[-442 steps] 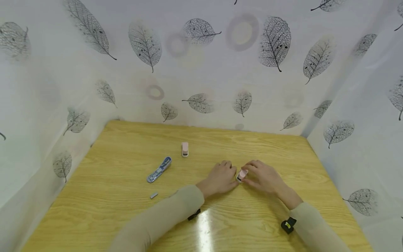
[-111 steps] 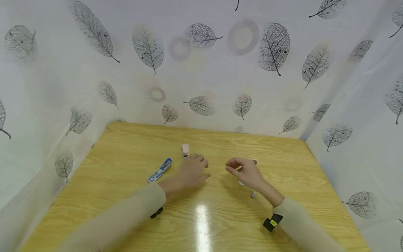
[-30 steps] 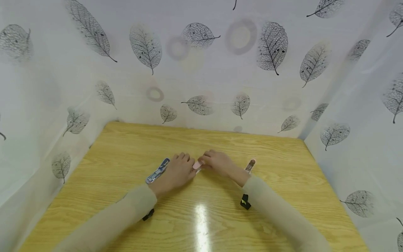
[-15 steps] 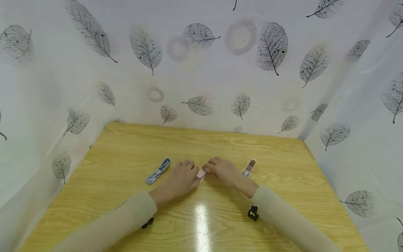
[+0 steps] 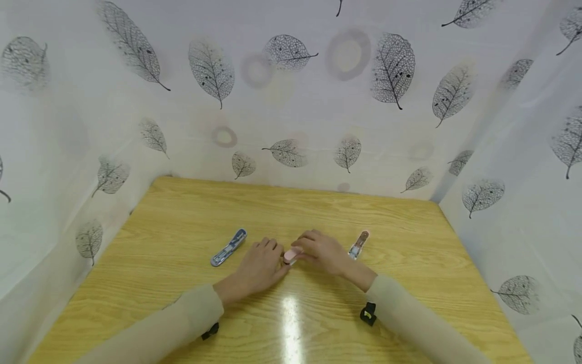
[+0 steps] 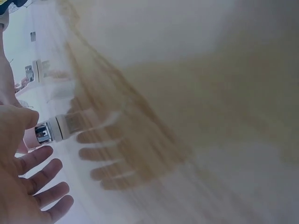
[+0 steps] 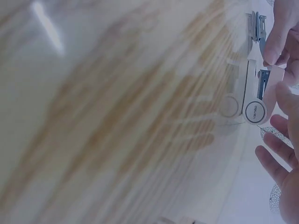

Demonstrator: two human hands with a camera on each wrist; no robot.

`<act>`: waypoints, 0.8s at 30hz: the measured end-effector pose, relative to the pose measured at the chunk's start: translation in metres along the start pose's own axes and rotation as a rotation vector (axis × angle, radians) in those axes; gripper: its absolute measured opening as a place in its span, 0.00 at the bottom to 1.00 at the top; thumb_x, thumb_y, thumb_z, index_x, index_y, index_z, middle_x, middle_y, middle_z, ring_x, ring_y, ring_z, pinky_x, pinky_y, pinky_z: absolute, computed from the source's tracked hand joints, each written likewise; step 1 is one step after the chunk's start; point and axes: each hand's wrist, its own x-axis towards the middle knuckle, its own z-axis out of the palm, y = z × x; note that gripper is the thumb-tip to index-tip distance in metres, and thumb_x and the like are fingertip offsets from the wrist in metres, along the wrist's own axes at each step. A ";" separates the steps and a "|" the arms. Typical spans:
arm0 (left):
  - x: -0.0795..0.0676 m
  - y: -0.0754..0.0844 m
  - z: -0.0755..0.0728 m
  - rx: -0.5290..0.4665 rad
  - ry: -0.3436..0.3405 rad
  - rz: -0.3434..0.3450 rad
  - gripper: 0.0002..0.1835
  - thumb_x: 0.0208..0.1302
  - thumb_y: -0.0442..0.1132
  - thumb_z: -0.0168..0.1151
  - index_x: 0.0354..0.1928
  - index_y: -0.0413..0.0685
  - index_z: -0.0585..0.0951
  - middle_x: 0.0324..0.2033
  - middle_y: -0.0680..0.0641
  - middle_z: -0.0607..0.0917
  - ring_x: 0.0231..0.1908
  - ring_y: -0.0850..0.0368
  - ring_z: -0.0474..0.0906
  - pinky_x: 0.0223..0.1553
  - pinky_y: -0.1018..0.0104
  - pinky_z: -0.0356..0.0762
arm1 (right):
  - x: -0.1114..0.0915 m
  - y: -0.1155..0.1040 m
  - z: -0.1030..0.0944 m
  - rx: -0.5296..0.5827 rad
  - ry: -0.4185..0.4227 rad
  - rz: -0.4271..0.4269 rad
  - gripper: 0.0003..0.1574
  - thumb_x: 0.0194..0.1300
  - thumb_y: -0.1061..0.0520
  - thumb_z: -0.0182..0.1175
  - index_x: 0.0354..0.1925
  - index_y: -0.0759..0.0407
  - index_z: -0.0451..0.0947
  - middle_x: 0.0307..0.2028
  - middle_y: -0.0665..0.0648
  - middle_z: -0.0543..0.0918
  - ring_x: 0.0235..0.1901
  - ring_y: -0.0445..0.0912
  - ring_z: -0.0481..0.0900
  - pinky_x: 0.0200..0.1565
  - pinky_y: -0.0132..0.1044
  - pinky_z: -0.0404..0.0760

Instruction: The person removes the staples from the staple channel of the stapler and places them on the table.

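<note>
Between both hands, a small pink-and-white stapler (image 5: 292, 254) stands on the wooden table, slanted. My left hand (image 5: 261, 265) has its thumb and forefinger about the stapler's near left end; its other fingers are loosely spread in the left wrist view. At the far end, my right hand (image 5: 324, 253) pinches the stapler, its thumb on the pink top. In the right wrist view the stapler's round hub (image 7: 255, 112) faces the camera, and grey metal shows between the pink arm and the white base. My fingers partly cover the stapler in the head view.
A blue stapler (image 5: 229, 247) lies opened out, left of my left hand. A second pink stapler (image 5: 359, 245) lies opened, its tray showing, beside my right wrist. A small grey piece (image 6: 32, 36) sits in the left wrist view. Leaf-print cloth (image 5: 291, 101) hangs around the table (image 5: 204, 202).
Earlier the held stapler stood alone at the back; both hands took it and shifted it nearer me. The other pink stapler, once between my hands, now lies opened at the right.
</note>
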 end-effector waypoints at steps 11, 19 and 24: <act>0.001 0.002 0.005 -0.023 -0.002 -0.018 0.18 0.69 0.57 0.69 0.37 0.50 0.79 0.36 0.48 0.82 0.38 0.52 0.76 0.40 0.58 0.77 | 0.005 0.003 0.010 0.091 -0.017 0.016 0.20 0.66 0.47 0.73 0.52 0.53 0.87 0.50 0.52 0.87 0.50 0.45 0.85 0.53 0.37 0.87; 0.004 0.001 0.009 -0.019 -0.018 -0.035 0.19 0.68 0.58 0.70 0.36 0.50 0.80 0.34 0.49 0.80 0.36 0.53 0.74 0.39 0.59 0.76 | 0.009 0.004 0.009 0.185 -0.088 0.074 0.19 0.66 0.49 0.73 0.53 0.52 0.87 0.52 0.52 0.87 0.53 0.47 0.84 0.56 0.42 0.86; 0.006 0.001 0.011 -0.042 -0.030 -0.048 0.19 0.68 0.57 0.70 0.38 0.49 0.81 0.34 0.49 0.79 0.35 0.53 0.74 0.38 0.59 0.76 | 0.014 0.006 0.010 0.221 -0.124 0.099 0.20 0.64 0.47 0.74 0.52 0.50 0.87 0.51 0.51 0.86 0.53 0.45 0.84 0.57 0.41 0.85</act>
